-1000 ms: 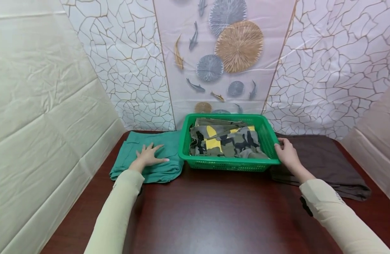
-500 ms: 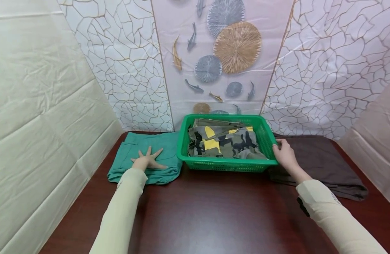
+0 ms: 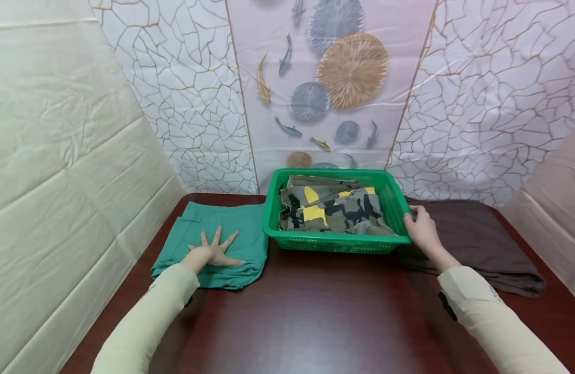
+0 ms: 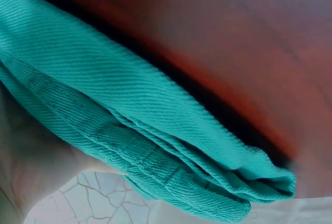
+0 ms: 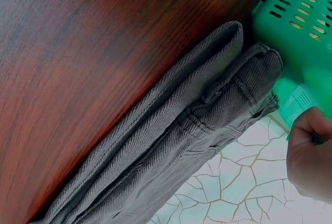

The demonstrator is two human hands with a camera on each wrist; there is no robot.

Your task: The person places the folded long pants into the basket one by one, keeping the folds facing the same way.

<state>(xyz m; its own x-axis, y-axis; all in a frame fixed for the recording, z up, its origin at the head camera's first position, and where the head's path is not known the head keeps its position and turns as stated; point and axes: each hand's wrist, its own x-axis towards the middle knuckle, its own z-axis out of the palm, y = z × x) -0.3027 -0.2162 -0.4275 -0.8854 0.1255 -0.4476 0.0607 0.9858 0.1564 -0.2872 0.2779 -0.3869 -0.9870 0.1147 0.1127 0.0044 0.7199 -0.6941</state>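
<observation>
Folded teal trousers [image 3: 177, 249] lie at the left of the table, their layered folds close up in the left wrist view. My left hand [image 3: 211, 254] rests on them, fingers spread wide, near their front fold. A green plastic basket [image 3: 334, 240] stands at the back centre, holding folded camouflage clothing [image 3: 345, 210] with yellow patches. At its right end my right hand [image 3: 422, 228] grips the rim, thumb on top. Beside and partly behind that hand lie folded dark brown trousers [image 3: 479, 244]; the right wrist view shows their stacked edge.
The dark red wooden table [image 3: 325, 311] extends in front of the basket. A patterned cloth wall [image 3: 208, 104] stands right behind it. Pale cloth panels close in the left side [image 3: 72, 197] and the right side.
My left hand has moved toward the front of the table, and the teal trousers have slid the same way under it. The right hand and the basket have stayed in place.
</observation>
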